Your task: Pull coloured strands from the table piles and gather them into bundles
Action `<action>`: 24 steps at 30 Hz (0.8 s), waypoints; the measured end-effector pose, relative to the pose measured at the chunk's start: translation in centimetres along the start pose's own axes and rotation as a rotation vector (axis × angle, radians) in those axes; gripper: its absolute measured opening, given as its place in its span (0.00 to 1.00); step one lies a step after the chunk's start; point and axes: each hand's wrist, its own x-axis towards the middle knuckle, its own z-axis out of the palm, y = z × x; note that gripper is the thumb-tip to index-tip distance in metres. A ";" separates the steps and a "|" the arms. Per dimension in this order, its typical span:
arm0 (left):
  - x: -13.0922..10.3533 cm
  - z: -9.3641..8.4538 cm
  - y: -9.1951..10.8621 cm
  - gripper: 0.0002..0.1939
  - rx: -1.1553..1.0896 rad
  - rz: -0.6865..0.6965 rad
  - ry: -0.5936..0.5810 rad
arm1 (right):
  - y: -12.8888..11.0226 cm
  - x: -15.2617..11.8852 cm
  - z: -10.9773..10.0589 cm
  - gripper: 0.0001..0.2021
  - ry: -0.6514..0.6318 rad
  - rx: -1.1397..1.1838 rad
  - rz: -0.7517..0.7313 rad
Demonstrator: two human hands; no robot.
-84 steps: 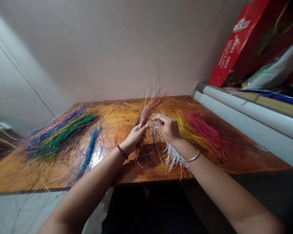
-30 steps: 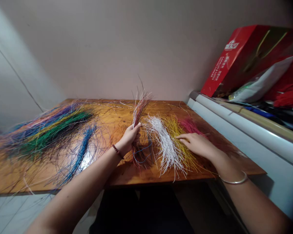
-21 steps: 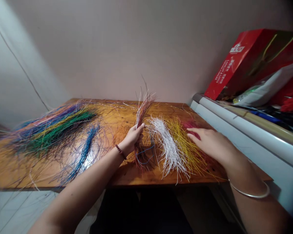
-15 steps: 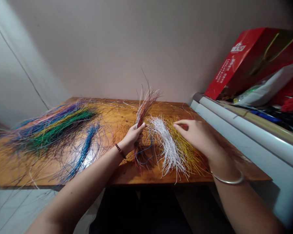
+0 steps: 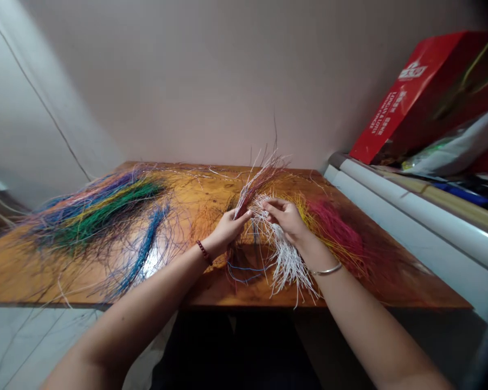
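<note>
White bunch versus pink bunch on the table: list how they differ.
The white bunch is partly hidden by the right hand; the pink bunch is clear of it. The white bunch shows distinct strands, while the pink bunch looks blurrier. Both are loose, thin strands on the table.

Two hands can be counted, the left hand (image 5: 230, 226) and the right hand (image 5: 285, 219). On one counter (image 5: 223, 297), one white bunch (image 5: 288, 265), one pink bunch (image 5: 337, 225), one yellow bunch (image 5: 307, 216) and one thin blue bunch (image 5: 148, 244) are seen. One mixed bunch (image 5: 252, 189) is held. One bead bracelet (image 5: 204, 252) and one silver bangle (image 5: 326, 270) are worn. The strings are too many to be counted.
</note>
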 end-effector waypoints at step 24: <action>-0.3 -0.3 0.4 0.20 -0.029 -0.123 -0.213 | 0.0 0.4 -0.4 0.18 0.103 0.306 0.170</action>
